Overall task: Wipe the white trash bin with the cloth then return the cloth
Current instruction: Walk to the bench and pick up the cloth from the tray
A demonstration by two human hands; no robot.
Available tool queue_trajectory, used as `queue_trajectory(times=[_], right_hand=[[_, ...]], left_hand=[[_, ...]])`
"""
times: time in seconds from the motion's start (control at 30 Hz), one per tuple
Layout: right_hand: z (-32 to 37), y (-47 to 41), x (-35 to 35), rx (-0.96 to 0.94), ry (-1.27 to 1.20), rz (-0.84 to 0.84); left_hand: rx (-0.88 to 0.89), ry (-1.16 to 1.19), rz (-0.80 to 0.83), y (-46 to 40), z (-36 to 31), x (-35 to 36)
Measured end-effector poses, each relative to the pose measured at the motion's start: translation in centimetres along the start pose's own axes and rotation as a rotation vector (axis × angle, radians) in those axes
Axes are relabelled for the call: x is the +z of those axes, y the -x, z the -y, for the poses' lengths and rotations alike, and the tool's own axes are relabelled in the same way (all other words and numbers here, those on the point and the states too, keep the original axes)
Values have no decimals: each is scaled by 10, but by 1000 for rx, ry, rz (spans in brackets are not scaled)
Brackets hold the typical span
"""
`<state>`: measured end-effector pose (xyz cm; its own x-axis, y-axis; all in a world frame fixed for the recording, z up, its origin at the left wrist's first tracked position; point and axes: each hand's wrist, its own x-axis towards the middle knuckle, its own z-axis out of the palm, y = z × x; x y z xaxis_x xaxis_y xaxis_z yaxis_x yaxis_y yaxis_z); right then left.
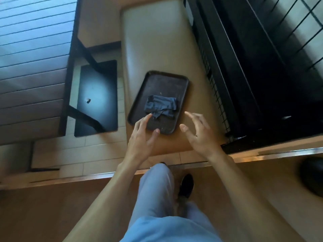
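Note:
A crumpled dark blue cloth (160, 106) lies on a dark brown tray (166, 82) set on a beige bench seat (153, 41). My left hand (142, 138) hovers over the tray's near left corner, fingers spread, its index fingertip just short of the cloth's near edge. To the right of the tray, my right hand (199, 133) is open above the bench with fingers apart and nothing in it. No white trash bin shows in this view.
A wooden slatted table (31, 67) with a black base plate (97, 98) stands to the left. A black wire-mesh railing (218, 81) borders the bench on the right. A step edge (104, 175) runs across below my hands, and a dark round object (312, 177) sits at far right.

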<state>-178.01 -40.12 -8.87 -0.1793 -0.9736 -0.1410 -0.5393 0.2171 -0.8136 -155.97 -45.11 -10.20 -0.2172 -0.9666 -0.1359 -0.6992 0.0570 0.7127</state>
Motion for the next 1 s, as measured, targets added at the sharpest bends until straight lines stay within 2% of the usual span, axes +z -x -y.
queue_trajectory(times=[0.5,1.0], right_hand=[[-29,-157,33,64,82,77],[-112,-313,118,217,151,225]], left_hand=[[-101,-37,36,-147,42,16],[-133,-258,231,-309,122,77]])
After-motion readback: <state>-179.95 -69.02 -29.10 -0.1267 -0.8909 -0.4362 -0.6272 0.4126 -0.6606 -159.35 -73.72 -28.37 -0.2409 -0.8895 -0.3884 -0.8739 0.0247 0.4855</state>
